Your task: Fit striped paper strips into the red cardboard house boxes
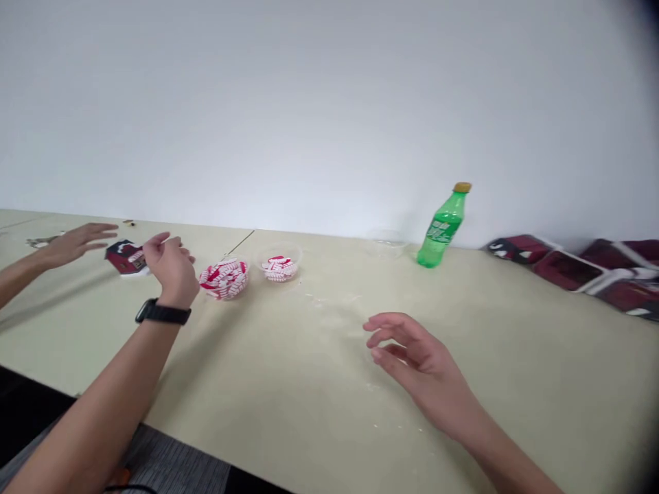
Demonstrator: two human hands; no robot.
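Holding both grips apart and empty, my left hand (172,269) near a clear bowl of red-and-white pieces (224,278), my right hand (419,363) open above the table (303,384).

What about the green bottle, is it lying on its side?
No, the green plastic bottle stands upright on its base.

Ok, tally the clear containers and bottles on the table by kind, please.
Clear bowls of red-and-white pieces: 2
Clear plastic container, contents not visible: 1
Green soda bottle: 1
Total: 4
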